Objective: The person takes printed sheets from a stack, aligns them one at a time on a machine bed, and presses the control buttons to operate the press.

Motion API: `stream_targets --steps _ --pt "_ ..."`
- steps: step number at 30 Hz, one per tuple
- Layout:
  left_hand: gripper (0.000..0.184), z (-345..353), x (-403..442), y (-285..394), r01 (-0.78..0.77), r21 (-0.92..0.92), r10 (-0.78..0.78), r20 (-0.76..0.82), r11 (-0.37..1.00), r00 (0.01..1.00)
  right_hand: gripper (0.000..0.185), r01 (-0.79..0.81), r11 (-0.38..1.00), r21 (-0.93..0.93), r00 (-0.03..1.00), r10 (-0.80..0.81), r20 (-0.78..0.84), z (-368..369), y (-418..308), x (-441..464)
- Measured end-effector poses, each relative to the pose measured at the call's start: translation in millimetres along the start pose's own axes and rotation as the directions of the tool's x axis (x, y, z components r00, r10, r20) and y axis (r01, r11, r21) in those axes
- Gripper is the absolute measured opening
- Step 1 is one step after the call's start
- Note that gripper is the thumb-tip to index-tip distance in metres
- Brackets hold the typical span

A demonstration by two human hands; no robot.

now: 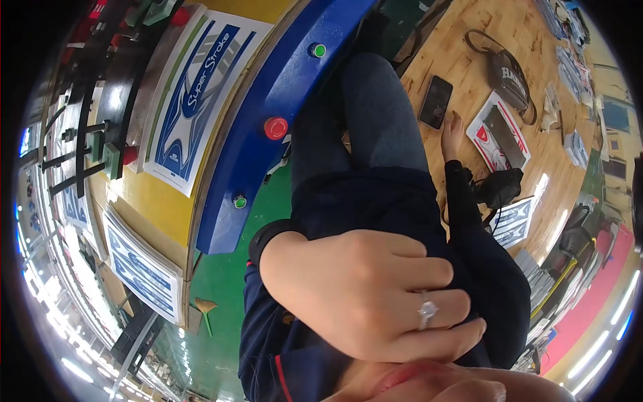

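Observation:
My left hand [365, 295] is close below my chin, its back to the camera and its fingers curled closed. A ring [427, 310] is on one finger, a dark band [271, 240] around the wrist. The palm side is hidden, so I cannot tell whether it holds anything. My right hand [452, 136] rests on the wooden table [418, 74], fingers stretched out and holding nothing visible. Just beyond its fingertips lies a dark-screened phone [435, 102]. To its right is a red-and-white printed sheet [483, 136] with a dark flat strip [504, 136] on it.
A dark lettered bag [509, 80] and a black bundle [499, 189] lie on the table. On the left stands a machine with a blue panel [228, 161], a red button [275, 128] and green buttons. Printed "Super Stroke" sheets [201, 94] lie on its yellow surface.

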State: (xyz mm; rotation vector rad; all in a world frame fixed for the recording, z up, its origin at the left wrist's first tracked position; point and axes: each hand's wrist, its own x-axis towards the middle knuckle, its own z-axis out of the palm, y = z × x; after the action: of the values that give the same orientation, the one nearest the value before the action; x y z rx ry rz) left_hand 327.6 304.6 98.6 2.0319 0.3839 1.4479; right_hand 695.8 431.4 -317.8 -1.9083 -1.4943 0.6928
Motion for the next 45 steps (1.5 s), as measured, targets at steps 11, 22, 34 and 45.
stream_targets --steps 11,22,34,45 --pt "0.023 -74 -66 18 0.181 -0.236 -0.088 0.357 0.955 0.930 0.046 0.323 0.902 -0.287 0.946 -0.314 0.079 11 -17 -23" --pt "0.027 -97 -219 28 0.757 0.633 -0.325 -0.759 -0.166 0.564 0.033 0.205 0.947 -0.249 0.976 -0.218 -0.025 16 -6 6" --pt "0.027 -108 -269 7 0.698 0.672 -0.200 -0.741 -0.248 0.641 0.015 0.485 0.871 0.073 0.872 -0.476 -0.113 30 -159 19" --pt "0.040 -106 -267 5 0.718 0.636 -0.143 -0.768 -0.284 0.624 0.051 0.944 0.242 0.223 0.199 -0.959 0.200 125 -423 -7"
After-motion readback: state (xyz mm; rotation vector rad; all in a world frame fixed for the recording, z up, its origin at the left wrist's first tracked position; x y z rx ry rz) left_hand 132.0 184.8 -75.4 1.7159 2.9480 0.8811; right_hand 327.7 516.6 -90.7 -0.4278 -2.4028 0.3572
